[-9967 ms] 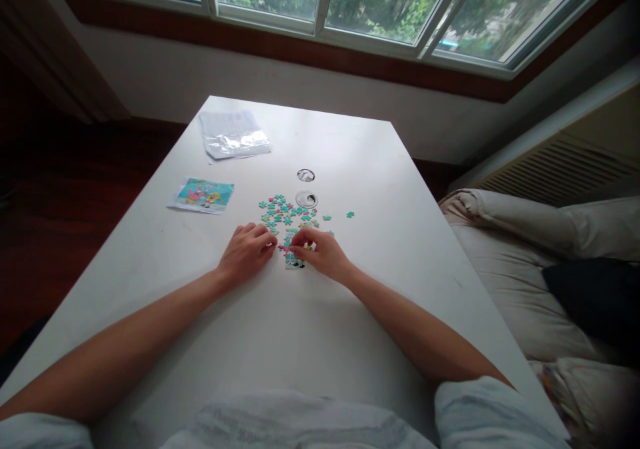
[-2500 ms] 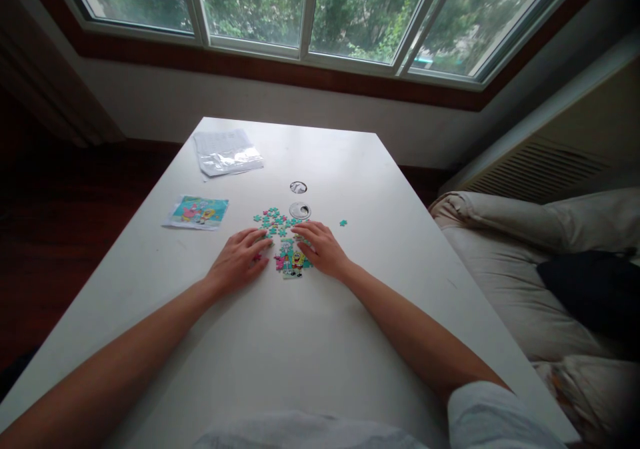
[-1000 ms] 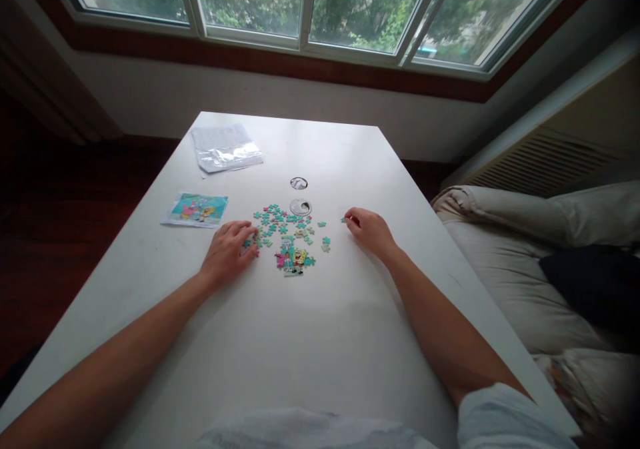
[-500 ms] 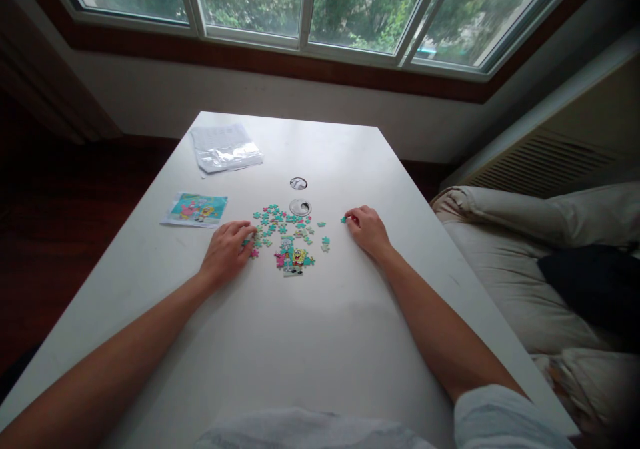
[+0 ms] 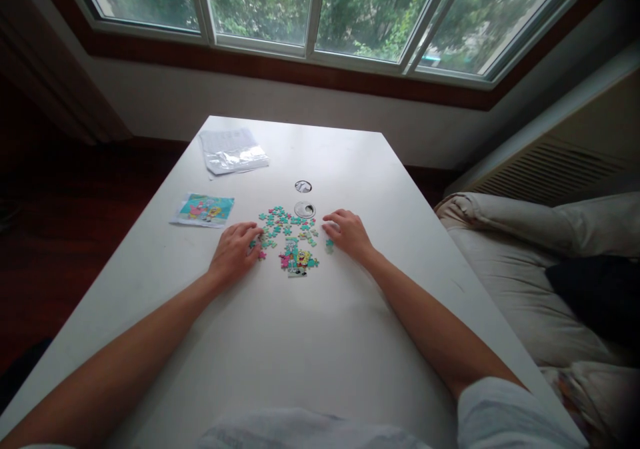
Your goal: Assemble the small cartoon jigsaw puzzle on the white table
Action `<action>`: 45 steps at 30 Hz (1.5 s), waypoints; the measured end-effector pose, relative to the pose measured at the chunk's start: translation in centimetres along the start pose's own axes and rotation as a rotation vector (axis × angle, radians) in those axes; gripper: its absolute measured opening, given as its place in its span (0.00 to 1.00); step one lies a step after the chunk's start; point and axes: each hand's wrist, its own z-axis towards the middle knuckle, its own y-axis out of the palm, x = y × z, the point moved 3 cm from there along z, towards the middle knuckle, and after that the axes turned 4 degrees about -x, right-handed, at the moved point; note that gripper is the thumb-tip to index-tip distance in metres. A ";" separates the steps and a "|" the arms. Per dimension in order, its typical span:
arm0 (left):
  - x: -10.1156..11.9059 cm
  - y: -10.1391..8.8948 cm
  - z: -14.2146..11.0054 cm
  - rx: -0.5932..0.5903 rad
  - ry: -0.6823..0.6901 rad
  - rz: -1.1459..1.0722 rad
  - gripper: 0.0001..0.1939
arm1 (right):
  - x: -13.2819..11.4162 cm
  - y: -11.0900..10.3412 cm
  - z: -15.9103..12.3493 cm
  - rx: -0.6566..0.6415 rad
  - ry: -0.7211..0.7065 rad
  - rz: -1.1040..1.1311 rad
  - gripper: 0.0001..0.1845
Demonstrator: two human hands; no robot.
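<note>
Loose jigsaw puzzle pieces (image 5: 283, 220), mostly teal with a few pink, lie spread over the middle of the white table (image 5: 300, 342). In front of them is a joined section of the puzzle (image 5: 299, 260) showing cartoon figures, a yellow one among them. My left hand (image 5: 235, 249) rests at the left edge of the pile, fingers apart and touching pieces there. On the other side, my right hand (image 5: 347, 234) has its fingers stretched toward the pile, apart, with no piece visible in them. Its fingers hide the table beneath, and a piece or two (image 5: 329, 245) lie just below them.
A printed picture card (image 5: 205, 210) of the cartoon lies left of the pile. Farther back is a clear plastic bag with paper (image 5: 233, 150). Two round holes (image 5: 305, 210) sit in the tabletop behind the pieces. A beige sofa (image 5: 505, 256) stands to the right.
My right hand has moved left to the pile's edge, its fingers opening from a pinch; the teal piece formerly at its fingertips no longer shows. My left hand stays. The view has shifted slightly.
</note>
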 end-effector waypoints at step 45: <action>10.7 0.5 -4.8 -0.304 0.515 0.031 0.21 | 0.4 1.6 2.3 -0.090 -0.049 0.097 0.18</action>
